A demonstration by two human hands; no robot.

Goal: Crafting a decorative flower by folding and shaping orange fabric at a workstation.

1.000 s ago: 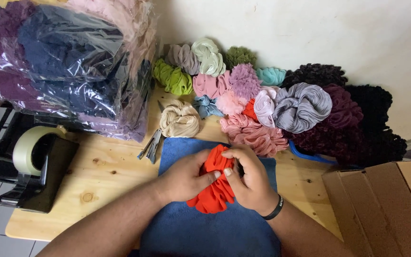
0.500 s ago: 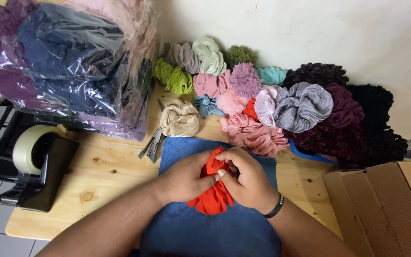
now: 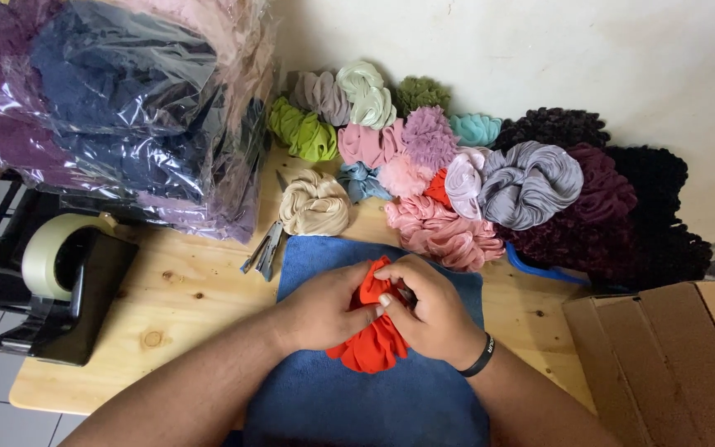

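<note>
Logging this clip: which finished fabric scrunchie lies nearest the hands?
The ruffled pink fabric scrunchie, touching the blue cloth just beyond the right hand; the rest lie farther back.

The red scrunchie [image 3: 371, 348] is showing as soft, matt, gathered cloth. It is lying on a blue cloth [image 3: 424, 397] that is looking napped and matt, like towelling. The table [image 3: 184, 306] is presenting as pale, smooth wood with visible knots. The finished scrunchies [image 3: 457, 182] are ranging from a satin-sheened grey one [image 3: 531, 182] to fuzzy, dark, velvet-like pieces [image 3: 622, 215]. The bag [image 3: 126, 108] is reading as clear, glossy, wrinkled plastic, catching reflections. The tape dispenser [image 3: 68, 306] is appearing as black matt plastic, its tape roll semi-glossy. The small clippers [image 3: 265, 247] are looking metallic grey. The box [image 3: 672, 364] is showing as matt brown cardboard.
</note>
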